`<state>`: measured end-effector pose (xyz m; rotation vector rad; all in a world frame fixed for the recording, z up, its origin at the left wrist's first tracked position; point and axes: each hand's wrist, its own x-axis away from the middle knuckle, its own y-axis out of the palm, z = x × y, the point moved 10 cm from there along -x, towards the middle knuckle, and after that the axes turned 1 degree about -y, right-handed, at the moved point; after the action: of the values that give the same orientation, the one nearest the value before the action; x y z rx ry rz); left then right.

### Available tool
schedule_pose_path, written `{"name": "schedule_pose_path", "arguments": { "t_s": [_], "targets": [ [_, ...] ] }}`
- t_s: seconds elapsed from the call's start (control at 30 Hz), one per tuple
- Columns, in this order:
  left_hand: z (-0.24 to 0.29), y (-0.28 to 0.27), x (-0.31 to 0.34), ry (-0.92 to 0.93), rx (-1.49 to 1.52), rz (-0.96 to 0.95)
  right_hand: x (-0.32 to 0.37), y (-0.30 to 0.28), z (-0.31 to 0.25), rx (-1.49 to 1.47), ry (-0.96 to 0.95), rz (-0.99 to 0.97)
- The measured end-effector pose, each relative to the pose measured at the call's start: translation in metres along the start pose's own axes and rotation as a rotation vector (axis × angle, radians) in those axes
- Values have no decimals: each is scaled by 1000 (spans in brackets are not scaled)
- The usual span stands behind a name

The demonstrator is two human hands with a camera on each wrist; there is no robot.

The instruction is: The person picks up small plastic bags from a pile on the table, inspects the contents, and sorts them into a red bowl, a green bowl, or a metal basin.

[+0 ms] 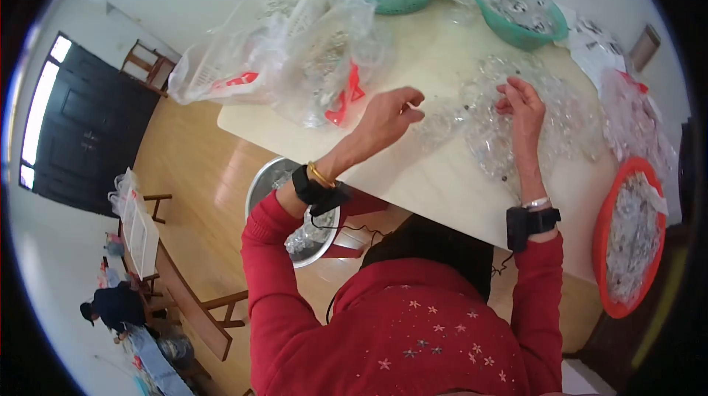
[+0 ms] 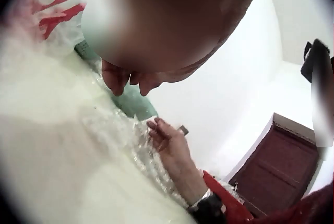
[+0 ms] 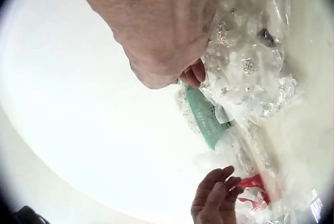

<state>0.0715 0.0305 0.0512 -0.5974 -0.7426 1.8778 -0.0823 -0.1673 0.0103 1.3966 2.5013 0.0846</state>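
Head view, right hand [image 1: 520, 105] touching plastic pile [image 1: 490, 141], grip unclear, left hand [image 1: 387, 117] relaxed beside it

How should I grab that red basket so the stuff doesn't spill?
By the rim, both hands on opposite sides, reaching in from the person's side. The red basket is wide and full of clear plastic, so a one-sided grip would probably tip it.

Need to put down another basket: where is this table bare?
Bare cream tabletop lies along the near edge between the left hand and the right hand; a smaller strip sits between the clear red-printed bags and the teal mesh basket. The heap of clear plastic pieces and the red round basket crowd the right.
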Motion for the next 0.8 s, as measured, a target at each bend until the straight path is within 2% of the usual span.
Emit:
{"name": "schedule_pose_path", "arguments": {
  "t_s": [0.03,0.13,0.17,0.27,0.43,0.53,0.57,0.67,0.8],
  "targets": [
    [-1,12,3,9,8,-16,-1,-1,0,9,3,17],
    [1,26,10,62,-23,123,-1,-1,3,9,-1,-4],
    [-1,33,9,68,-14,118,-2,-3,4,19,-2,3],
    [1,40,3,125,-249,173,-4,-2,13,18,22,-16],
    [-14,36,-8,67,-130,168,-2,-3,9,57,22,-17],
    [-48,38,-12,-152,260,73,14,-6,-9,39,0,21],
    [-49,37,-10,-151,264,74,21,-4,-12,44,-1,21],
    [-48,38,-7,-160,819,104,43,9,-19,58,9,-56],
    [-26,43,-10,-122,998,84,53,32,-11,81,71,-147]
  ]
}}
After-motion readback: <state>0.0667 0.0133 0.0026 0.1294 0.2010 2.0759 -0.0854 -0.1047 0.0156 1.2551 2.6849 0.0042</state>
